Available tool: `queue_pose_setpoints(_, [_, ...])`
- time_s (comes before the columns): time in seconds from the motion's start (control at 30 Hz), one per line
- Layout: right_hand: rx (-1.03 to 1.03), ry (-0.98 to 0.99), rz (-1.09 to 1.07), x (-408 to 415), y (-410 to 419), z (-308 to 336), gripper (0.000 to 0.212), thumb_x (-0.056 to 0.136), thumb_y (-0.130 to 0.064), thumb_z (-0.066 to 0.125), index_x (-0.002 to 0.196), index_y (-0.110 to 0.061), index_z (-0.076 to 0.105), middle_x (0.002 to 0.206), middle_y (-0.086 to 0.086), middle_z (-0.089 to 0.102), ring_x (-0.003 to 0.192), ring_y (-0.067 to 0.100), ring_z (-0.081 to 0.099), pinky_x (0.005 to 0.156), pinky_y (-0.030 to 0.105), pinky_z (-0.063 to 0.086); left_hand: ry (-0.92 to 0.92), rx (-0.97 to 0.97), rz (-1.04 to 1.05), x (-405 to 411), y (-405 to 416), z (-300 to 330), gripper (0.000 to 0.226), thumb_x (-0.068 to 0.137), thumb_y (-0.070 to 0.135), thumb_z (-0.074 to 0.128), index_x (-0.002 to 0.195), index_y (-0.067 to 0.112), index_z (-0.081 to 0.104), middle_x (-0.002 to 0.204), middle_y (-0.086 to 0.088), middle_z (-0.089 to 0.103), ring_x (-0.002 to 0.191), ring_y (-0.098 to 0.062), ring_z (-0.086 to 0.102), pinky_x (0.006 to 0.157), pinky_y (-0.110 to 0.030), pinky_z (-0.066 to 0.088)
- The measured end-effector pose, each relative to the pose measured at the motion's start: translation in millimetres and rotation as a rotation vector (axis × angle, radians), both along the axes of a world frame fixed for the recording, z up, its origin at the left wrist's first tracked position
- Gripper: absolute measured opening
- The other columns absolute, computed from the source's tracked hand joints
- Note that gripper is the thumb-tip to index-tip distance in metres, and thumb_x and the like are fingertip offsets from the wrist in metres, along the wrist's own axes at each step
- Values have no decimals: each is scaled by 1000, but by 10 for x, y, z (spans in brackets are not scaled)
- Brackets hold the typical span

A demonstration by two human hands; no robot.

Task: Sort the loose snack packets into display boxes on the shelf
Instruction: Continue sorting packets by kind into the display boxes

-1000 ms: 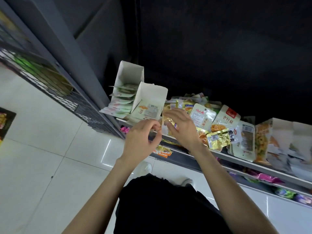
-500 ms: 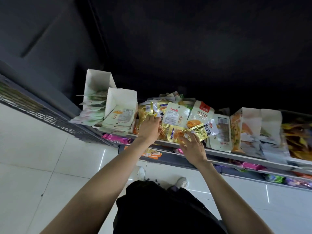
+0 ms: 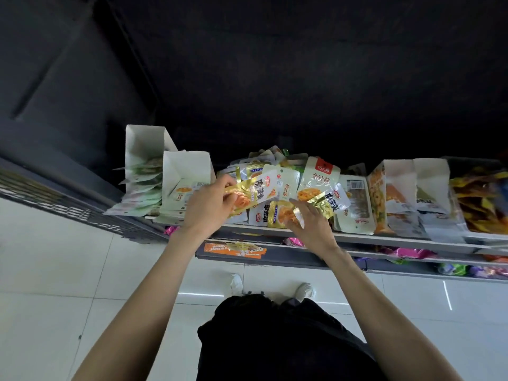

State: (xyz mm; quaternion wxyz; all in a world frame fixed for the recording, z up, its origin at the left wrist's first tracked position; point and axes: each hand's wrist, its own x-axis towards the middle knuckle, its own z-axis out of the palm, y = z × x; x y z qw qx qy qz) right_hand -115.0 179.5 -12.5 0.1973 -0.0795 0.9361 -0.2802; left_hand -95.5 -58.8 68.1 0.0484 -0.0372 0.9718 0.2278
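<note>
A heap of loose snack packets (image 3: 316,182) lies on the top shelf (image 3: 384,239). My left hand (image 3: 204,210) is shut on a gold packet (image 3: 253,193) with orange food printed on it, lifted just above the heap. My right hand (image 3: 310,224) rests on the heap with its fingers on another gold packet (image 3: 324,206). Left of the heap stand two white display boxes: the nearer box (image 3: 187,171) holds pale packets with an orange print, the farther box (image 3: 143,144) holds pale green packets.
More display boxes (image 3: 404,193) with packets stand right of the heap, then a box of yellow packets (image 3: 481,199). A lower shelf (image 3: 412,268) carries pink and purple packets. White tiled floor and my shoes (image 3: 236,281) are below. A dark grille (image 3: 55,204) runs at left.
The view swung to the right along the shelf. My left hand moved from the nearer white box to the heap and picked up a gold packet. My right hand shifted right onto another gold packet.
</note>
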Motion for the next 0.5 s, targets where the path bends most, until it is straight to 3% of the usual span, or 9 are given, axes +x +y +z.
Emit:
queue_pose_setpoints(0.1, [-645,-153,-298,37,-78,326,71,80,-41,68,140,-26,34,129,-1,57,121,15,51,99,33,42,-86,309,-10,36,35,89,20,93,26,57,112,22,53,98,11,64,85,-4,61,66,-17,49])
queue_pose_setpoints(0.17, [-879,-235,-423,91,-83,452,60,79,-31,70,132,-22,44,109,3,68,100,18,65,88,34,52,-183,399,-66,25,86,85,21,91,26,59,112,22,54,112,8,61,105,-7,53,83,-17,39])
queue_pose_setpoints(0.23, [-877,-195,-503,176,-18,501,41,83,-20,71,119,-15,53,94,6,72,83,23,69,73,38,56,-254,403,-142,2,167,64,20,91,28,60,110,26,54,126,4,58,119,-13,48,91,-27,34])
queue_pose_setpoints(0.3, [-810,-128,-548,270,125,520,31,84,-18,70,111,-12,55,89,5,72,77,25,69,65,39,57,-260,385,-202,-35,304,65,17,90,31,60,106,31,53,127,5,58,119,-13,49,91,-28,34])
queue_pose_setpoints(0.43, [-645,132,-540,491,642,517,23,89,-18,65,109,-15,54,91,-5,70,71,8,68,60,30,57,-64,250,-329,-119,892,62,22,88,31,64,109,27,60,110,9,65,78,-7,59,63,-13,39])
queue_pose_setpoints(0.5, [-637,269,-618,597,978,520,20,89,-19,65,106,-22,55,93,-8,70,76,10,69,65,37,58,40,310,-310,-175,1273,42,27,87,29,65,113,23,59,107,12,62,78,-4,56,63,-6,38])
